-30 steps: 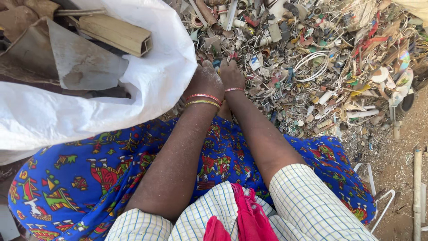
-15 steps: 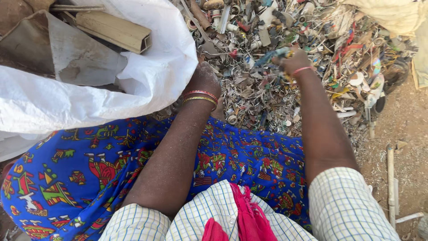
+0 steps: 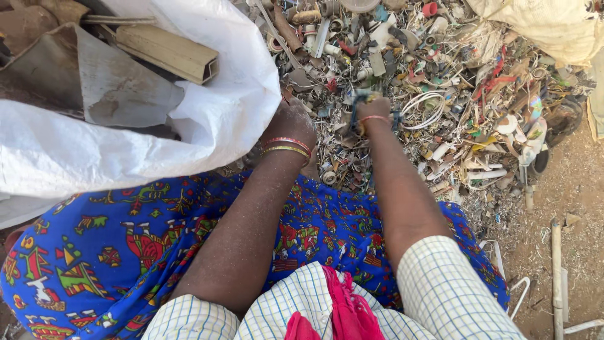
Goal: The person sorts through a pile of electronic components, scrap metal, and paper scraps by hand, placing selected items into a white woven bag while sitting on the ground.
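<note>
In the head view, the right hand (image 3: 372, 108) has moved out from beside the left hand (image 3: 290, 124) and now grips a small dark blue plastic scrap (image 3: 363, 96) over the heap of mixed plastic scrap (image 3: 453, 101). Its long axis cannot be told. The left hand rests half-closed by the white woven sack (image 3: 207, 119), and its grip is hidden.

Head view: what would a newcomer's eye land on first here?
The big heap of mixed scrap filling the top right, with both hands in it: the left hand at the edge of the white sack, the right hand deeper in the pile. Next, the bright blue patterned cloth across the lap, and the tan channel piece lying in the sack.
</note>
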